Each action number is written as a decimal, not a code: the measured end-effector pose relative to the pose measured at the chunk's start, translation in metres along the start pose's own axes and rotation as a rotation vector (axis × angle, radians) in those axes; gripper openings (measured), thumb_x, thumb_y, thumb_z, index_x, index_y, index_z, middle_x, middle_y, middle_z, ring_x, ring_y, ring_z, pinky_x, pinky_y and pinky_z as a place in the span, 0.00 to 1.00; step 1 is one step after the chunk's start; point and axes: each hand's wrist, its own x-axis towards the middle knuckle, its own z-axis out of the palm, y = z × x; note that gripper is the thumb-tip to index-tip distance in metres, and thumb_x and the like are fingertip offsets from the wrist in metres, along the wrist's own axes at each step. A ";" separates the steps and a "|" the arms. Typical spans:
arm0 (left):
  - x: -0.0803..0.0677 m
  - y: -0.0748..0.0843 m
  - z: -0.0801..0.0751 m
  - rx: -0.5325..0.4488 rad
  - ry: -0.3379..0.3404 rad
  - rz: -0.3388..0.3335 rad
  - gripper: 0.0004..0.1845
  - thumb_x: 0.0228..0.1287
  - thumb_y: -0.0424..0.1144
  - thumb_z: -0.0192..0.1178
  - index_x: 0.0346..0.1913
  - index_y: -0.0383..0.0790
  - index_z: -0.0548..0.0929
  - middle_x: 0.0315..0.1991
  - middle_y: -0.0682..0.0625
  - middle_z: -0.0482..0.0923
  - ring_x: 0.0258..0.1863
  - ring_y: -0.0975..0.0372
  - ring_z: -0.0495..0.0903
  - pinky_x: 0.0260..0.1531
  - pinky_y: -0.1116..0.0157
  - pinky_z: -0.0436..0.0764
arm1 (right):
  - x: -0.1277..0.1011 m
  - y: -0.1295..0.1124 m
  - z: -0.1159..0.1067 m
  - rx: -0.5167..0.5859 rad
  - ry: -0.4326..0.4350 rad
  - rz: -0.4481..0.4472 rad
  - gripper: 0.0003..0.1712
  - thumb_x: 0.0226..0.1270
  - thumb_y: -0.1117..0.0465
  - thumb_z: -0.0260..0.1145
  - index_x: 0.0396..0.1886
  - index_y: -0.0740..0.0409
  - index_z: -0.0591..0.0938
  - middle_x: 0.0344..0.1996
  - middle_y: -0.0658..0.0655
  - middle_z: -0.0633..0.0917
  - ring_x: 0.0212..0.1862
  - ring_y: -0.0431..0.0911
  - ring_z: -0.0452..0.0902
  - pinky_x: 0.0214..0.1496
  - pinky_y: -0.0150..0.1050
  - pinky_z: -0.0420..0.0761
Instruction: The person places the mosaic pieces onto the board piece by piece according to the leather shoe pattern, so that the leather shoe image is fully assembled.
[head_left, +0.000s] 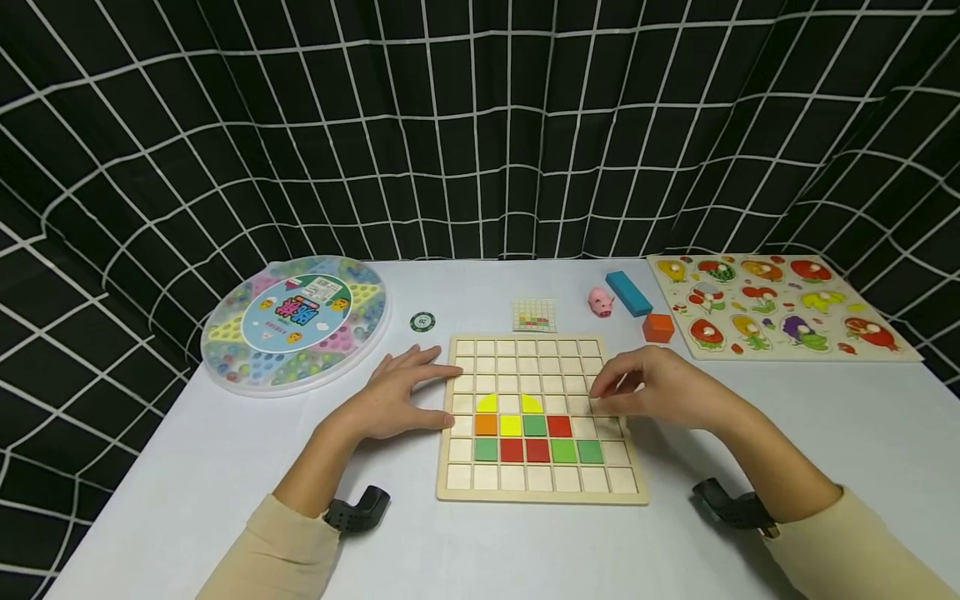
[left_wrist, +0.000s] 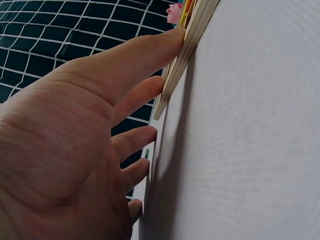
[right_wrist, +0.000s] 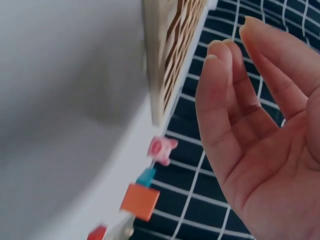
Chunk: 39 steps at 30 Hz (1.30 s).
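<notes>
On the white table (head_left: 225, 450) centre, I see the wooden grid board (head_left: 540, 483) lying flat, with coloured tiles (head_left: 536, 437) seated in its middle rows: two yellow half-rounds on top, then orange, yellow, green, red, then green, red, red, green, green. My left hand (head_left: 393, 400) lies flat on the table, fingers straight and spread, tips touching the board's left edge; the left wrist view confirms the fingers (left_wrist: 145, 60) pressed against the board rim, holding nothing. My right hand (head_left: 663, 387) hovers over the board's right side, fingers loosely bent toward the empty cells; the right wrist view shows the fingers (right_wrist: 220, 90) relaxed and apart with nothing between them. Behind the board: a small pattern card (head_left: 535, 315), a green chip (head_left: 422, 322), a pink pig figure (head_left: 601, 302), a blue block (head_left: 628, 293) and an orange block (head_left: 657, 327). Far left sits a round marble game case (head_left: 296, 323); far right a fruit peg puzzle (head_left: 780, 307). Backdrop is a black grid curtain (head_left: 480, 125).
</notes>
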 end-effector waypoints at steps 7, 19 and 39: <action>0.000 0.000 0.000 -0.002 -0.002 0.002 0.36 0.57 0.55 0.74 0.70 0.58 0.79 0.82 0.45 0.58 0.84 0.45 0.44 0.81 0.40 0.35 | -0.015 0.018 -0.015 0.012 0.048 0.083 0.09 0.64 0.63 0.74 0.44 0.55 0.90 0.39 0.51 0.88 0.39 0.47 0.78 0.35 0.34 0.82; 0.000 0.000 0.001 0.000 -0.008 0.011 0.36 0.57 0.54 0.73 0.70 0.57 0.78 0.82 0.44 0.57 0.85 0.46 0.44 0.81 0.39 0.35 | -0.037 0.056 -0.042 -0.075 0.126 0.228 0.15 0.65 0.59 0.75 0.50 0.57 0.89 0.43 0.53 0.88 0.39 0.46 0.78 0.33 0.34 0.82; 0.000 -0.001 -0.001 -0.009 0.000 0.005 0.36 0.56 0.55 0.74 0.70 0.59 0.79 0.82 0.45 0.58 0.85 0.46 0.44 0.82 0.41 0.35 | -0.035 0.093 -0.049 -0.222 0.077 0.314 0.21 0.59 0.59 0.79 0.49 0.64 0.86 0.38 0.57 0.83 0.43 0.53 0.75 0.37 0.38 0.80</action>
